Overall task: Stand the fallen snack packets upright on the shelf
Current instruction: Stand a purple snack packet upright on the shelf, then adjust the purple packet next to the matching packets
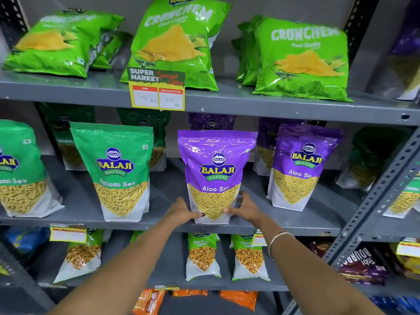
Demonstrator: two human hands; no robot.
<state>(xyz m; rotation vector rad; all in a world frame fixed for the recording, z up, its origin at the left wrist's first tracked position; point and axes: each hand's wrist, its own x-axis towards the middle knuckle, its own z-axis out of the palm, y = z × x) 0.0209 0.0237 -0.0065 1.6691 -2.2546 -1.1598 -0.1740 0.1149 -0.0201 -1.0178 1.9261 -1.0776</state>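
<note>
Both hands clasp the upright Aloo Sev packet, label facing outward.

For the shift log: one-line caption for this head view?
Both hands, left hand and right hand, steady an upright purple Aloo Sev packet on the middle shelf.

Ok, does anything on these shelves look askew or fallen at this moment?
Yes. On the top shelf, the left Crunchem packet lies tipped back rather than upright. The purple Aloo Sev packet, held at its base by the left hand and right hand, stands upright.
</note>
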